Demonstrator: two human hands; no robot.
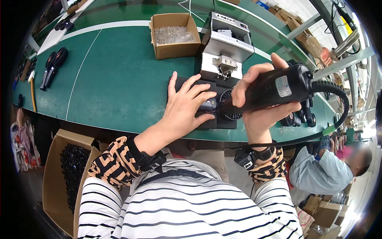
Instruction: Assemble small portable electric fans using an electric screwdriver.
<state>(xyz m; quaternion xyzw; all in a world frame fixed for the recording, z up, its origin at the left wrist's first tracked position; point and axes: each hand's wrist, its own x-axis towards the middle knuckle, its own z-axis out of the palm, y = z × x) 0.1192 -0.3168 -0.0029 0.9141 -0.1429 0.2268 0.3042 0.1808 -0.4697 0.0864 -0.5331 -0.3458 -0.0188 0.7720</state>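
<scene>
My right hand (258, 99) is closed around a thick black electric screwdriver (296, 81), which is tilted with its narrow end down to the left. That tip reaches the round grille end of a dark handheld fan (211, 105); the exact contact is hidden. The fan lies in a black fixture block (225, 124) at the table's near edge. My left hand (183, 107) spreads over the block, its thumb and forefinger pressed on either side of the fan's handle. A black cable (345, 97) runs from the screwdriver's rear end.
A metal screw feeder (227, 38) stands just behind the fixture, beside a cardboard box of small screws (175, 47). More handheld fans (53, 65) lie at the left of the green table (115, 75). A carton of black parts (65, 139) sits low at left; another person (320, 171) sits at right.
</scene>
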